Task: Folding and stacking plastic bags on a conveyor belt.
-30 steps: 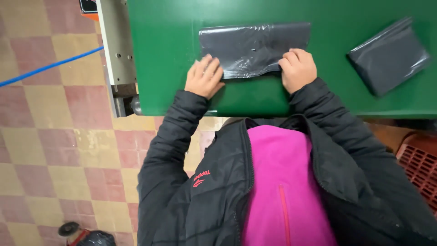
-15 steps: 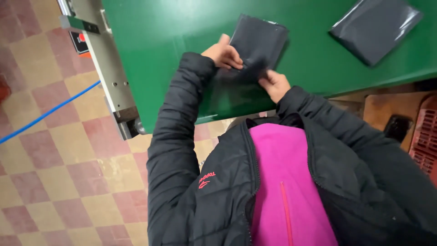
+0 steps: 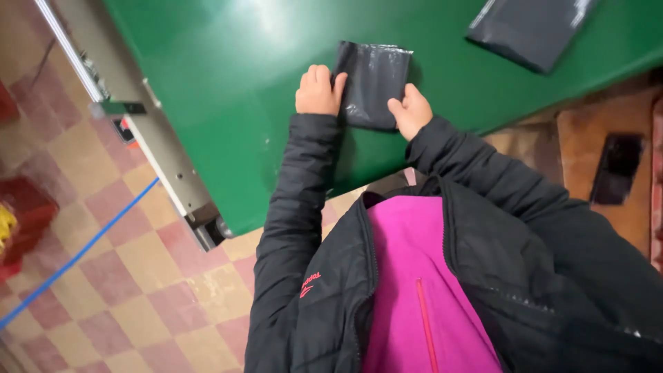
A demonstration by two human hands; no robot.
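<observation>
Now the dark grey, glossy plastic mailer bag (image 3: 371,84), which a second ago lay spread out wide under both palms, sits as a compact, roughly square packet at the upper centre of the frame on the smooth green tabletop (image 3: 228,103), so the folding looks nearly finished. The left hand (image 3: 318,91) presses its curled fingers (image 3: 323,74) against the packet's left edge, while the right hand (image 3: 411,110) pinches the lower right corner. A second, flatter dark plastic bag (image 3: 528,27), crinkled and shiny, lies well apart at the upper right.
</observation>
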